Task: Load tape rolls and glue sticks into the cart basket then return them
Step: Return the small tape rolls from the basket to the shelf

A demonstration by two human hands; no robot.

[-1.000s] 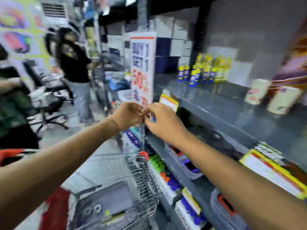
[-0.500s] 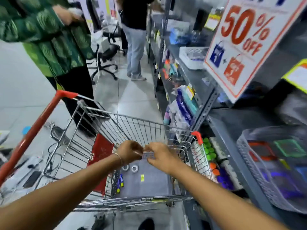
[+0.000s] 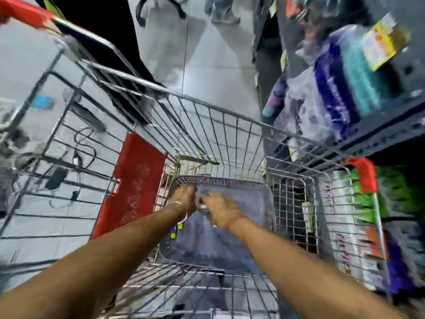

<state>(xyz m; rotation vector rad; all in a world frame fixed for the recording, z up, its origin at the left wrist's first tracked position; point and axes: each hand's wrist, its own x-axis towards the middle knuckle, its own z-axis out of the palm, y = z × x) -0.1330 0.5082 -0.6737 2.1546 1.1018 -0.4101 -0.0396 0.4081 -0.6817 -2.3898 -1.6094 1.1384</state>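
Observation:
Both my hands reach down into the wire cart [image 3: 230, 111], low over a grey plastic basket [image 3: 253, 196] on its floor. My left hand [image 3: 184, 199] and my right hand [image 3: 220, 210] meet fingertip to fingertip, pinching a small pale item [image 3: 202, 205] that is too blurred to name. A blue and yellow glue stick [image 3: 174, 233] lies in the basket just under my left wrist. Any tape rolls in the basket are hidden by my hands.
The cart's red seat flap [image 3: 133, 180] hangs on the left and its red handle [image 3: 25, 12] is at the top left. Dark store shelves [image 3: 379, 134] with packaged goods press against the cart's right side. A person's legs [image 3: 223, 10] stand up the aisle; cables [image 3: 80, 153] lie on the floor.
My view has swung from the shelf down into the cart. Both hands, still joined on the small item, have dropped from above the cart rim to just over the grey basket.

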